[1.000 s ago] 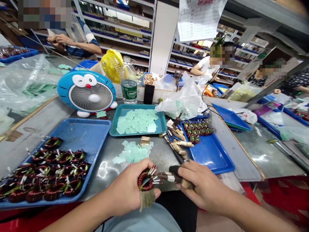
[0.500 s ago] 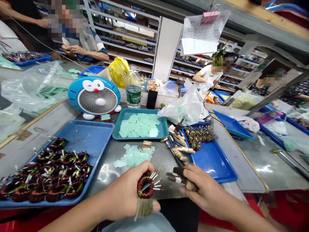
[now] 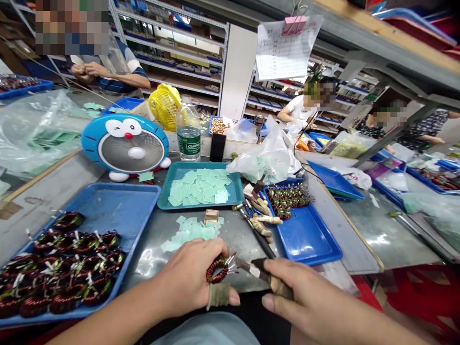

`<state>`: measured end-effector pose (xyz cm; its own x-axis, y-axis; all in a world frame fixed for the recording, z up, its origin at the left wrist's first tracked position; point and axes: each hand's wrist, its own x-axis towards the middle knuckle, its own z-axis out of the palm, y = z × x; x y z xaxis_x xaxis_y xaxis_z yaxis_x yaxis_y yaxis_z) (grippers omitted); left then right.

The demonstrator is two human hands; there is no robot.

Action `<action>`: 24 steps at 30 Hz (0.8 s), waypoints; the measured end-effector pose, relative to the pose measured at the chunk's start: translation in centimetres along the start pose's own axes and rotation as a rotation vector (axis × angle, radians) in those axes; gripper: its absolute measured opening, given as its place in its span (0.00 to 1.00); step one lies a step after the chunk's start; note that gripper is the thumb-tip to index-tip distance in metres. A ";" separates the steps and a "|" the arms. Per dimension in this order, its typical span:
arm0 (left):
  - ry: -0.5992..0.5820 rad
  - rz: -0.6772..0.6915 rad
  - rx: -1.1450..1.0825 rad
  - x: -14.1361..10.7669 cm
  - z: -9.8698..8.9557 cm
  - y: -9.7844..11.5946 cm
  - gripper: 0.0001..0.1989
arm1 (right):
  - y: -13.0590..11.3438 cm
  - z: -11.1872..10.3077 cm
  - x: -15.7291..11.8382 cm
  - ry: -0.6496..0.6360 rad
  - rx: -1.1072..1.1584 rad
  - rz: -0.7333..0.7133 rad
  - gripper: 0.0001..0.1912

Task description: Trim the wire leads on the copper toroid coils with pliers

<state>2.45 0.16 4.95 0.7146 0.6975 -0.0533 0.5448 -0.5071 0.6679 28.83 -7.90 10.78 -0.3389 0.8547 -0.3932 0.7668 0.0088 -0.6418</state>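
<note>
My left hand [image 3: 194,275] is closed around a toroidal coil [image 3: 216,270], a ring wound with dark red copper wire. Several silvery wire ends stick out from its right side. A drab cloth wrap [image 3: 218,294] covers part of my left thumb. My right hand [image 3: 298,292] grips a flat metal-bladed tool [image 3: 254,270] by its thick brown handle; a white patch shows on the blade. The tool's tip is at the wire ends, but I cannot tell whether it touches them. Pale green paper pieces [image 3: 192,234] and a small wooden block [image 3: 211,215] lie beyond my hands.
At left, a blue tray [image 3: 118,196] holds several wound coils. A teal tray [image 3: 235,187] of green papers stands ahead, near a cartoon fan [image 3: 125,146] and a bottle [image 3: 189,134]. Tools with wrapped handles [image 3: 266,220] lie beside the right blue tray [image 3: 305,239]. Other people work beyond.
The tool in my right hand has moved left to the coil's wire ends. My left hand has tilted the coil. The view has swung slightly to the right.
</note>
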 end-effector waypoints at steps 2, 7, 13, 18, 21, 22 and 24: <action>0.000 0.052 0.013 0.0 -0.4 0.2 0.30 | 0.1 -0.7 0.3 -0.009 -0.063 -0.008 0.08; -0.041 0.119 -0.068 -0.3 -1.3 0.4 0.30 | 0.3 -1.6 1.0 -0.078 -0.120 -0.088 0.06; -0.101 0.124 -0.073 -0.6 -1.4 0.3 0.29 | 0.8 -0.8 1.4 -0.113 -0.041 -0.140 0.08; -0.075 0.156 -0.123 -0.7 -1.2 0.2 0.27 | 0.9 -0.7 1.3 -0.140 -0.065 -0.140 0.07; -0.099 0.120 -0.118 -0.6 -1.4 0.7 0.20 | 0.6 -0.8 0.8 -0.122 -0.132 -0.116 0.07; -0.105 0.091 -0.098 -0.6 -1.6 0.9 0.17 | 0.5 -0.8 0.5 -0.106 -0.168 -0.109 0.06; -0.102 0.043 -0.062 -0.5 -1.7 1.3 0.13 | 0.3 -0.7 0.0 -0.047 -0.261 -0.103 0.04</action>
<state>1.99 0.02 7.12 0.7791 0.6193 -0.0971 0.4872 -0.5008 0.7154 29.41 -7.52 11.08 -0.4430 0.8172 -0.3687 0.8392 0.2333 -0.4912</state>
